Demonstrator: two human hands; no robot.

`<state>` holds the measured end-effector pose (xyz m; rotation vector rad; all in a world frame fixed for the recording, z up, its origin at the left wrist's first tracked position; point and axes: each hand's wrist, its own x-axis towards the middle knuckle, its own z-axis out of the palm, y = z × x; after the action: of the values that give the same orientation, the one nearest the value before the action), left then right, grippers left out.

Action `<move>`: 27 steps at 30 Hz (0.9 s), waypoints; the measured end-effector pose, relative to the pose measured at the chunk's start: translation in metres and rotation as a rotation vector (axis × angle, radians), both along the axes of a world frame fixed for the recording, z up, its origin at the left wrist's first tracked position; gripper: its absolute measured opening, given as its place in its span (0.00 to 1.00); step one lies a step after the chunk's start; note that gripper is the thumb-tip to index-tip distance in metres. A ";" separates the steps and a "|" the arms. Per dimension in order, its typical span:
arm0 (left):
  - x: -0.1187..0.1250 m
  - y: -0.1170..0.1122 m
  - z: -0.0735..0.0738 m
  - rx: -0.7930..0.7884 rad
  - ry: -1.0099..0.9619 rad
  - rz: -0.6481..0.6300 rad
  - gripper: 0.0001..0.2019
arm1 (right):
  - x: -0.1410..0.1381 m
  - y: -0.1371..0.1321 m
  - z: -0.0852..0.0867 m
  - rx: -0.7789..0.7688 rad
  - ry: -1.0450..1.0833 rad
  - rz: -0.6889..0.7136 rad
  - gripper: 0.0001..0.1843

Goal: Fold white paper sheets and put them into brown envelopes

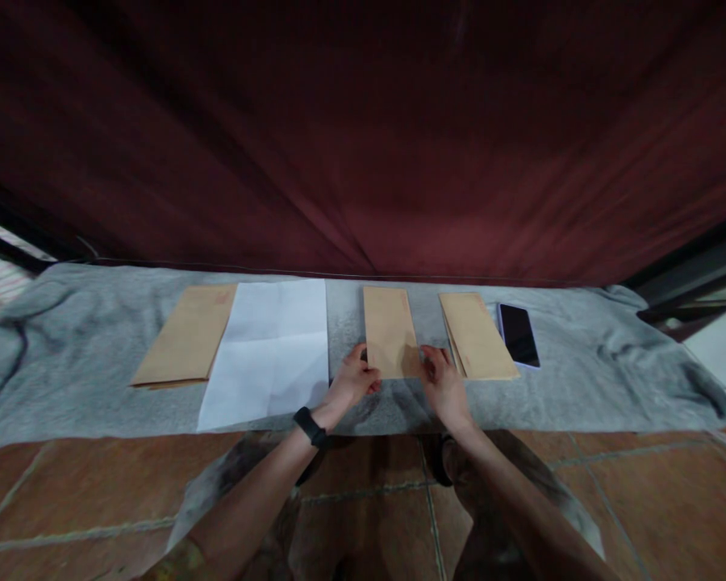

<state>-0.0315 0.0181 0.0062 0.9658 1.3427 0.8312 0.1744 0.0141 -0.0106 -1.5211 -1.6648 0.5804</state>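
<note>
A brown envelope (389, 330) lies on the grey cloth (66, 355) straight ahead of me. My left hand (354, 379), with a black band on the wrist, pinches the envelope's near left corner. My right hand (443, 379) pinches its near right corner. Both hands have curled fingers closed on the envelope's near edge.
To the left lie unfolded creased white paper sheets (272, 347) and a stack of brown envelopes (190, 332). To the right lie another stack of brown envelopes (477, 335) and a dark phone (518, 334). A dark red curtain (363, 129) hangs behind. Brown floor tiles (66, 492) are below.
</note>
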 end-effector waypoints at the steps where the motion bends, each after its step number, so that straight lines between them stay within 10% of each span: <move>1: 0.000 0.000 0.000 0.005 0.002 -0.003 0.27 | -0.001 -0.002 0.002 0.061 -0.104 0.041 0.17; 7: 0.000 0.003 -0.002 0.046 0.059 -0.030 0.26 | -0.025 -0.020 0.001 0.198 -0.432 0.398 0.23; 20: 0.004 -0.022 0.023 0.454 1.127 -0.278 0.18 | -0.028 -0.031 -0.013 0.235 -0.659 0.411 0.32; 27: 0.016 -0.050 -0.001 0.859 1.314 -0.484 0.24 | -0.023 -0.028 -0.017 0.189 -0.650 0.459 0.33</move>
<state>-0.0152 -0.0320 0.0053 2.6885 1.6454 0.2920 0.1512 -0.0143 -0.0271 -1.2575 -2.5220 0.1378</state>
